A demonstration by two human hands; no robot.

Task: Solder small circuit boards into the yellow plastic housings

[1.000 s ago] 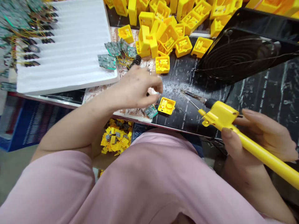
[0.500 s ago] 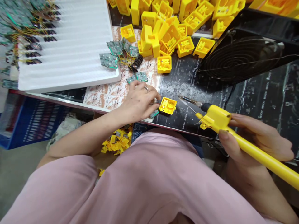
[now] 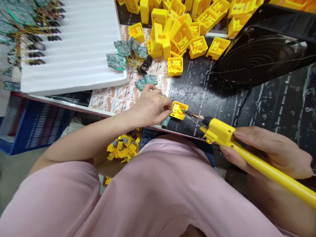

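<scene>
My left hand [image 3: 150,106] rests at the bench edge, its fingertips pressed against a small yellow plastic housing [image 3: 178,110], which sits tilted on the black mat. A small green circuit board [image 3: 166,121] shows just below those fingers. My right hand [image 3: 270,153] grips a yellow-handled soldering iron [image 3: 219,132] like a pen. The iron's metal tip reaches the housing's right side, though the exact contact point is hidden. Two more green boards [image 3: 147,79] lie beyond my left hand on a printed paper sheet [image 3: 111,100].
A ribbed white foam tray [image 3: 71,49] with wired boards beyond it lies at the left. Many yellow housings [image 3: 177,33] are heaped at the back. A black fan grille [image 3: 256,56] stands at the right. Yellow pieces [image 3: 123,146] lie below the bench edge, above my pink-clad lap.
The soldering iron has moved left, its tip now at the housing. The housing has tilted and shifted slightly right under my left fingers.
</scene>
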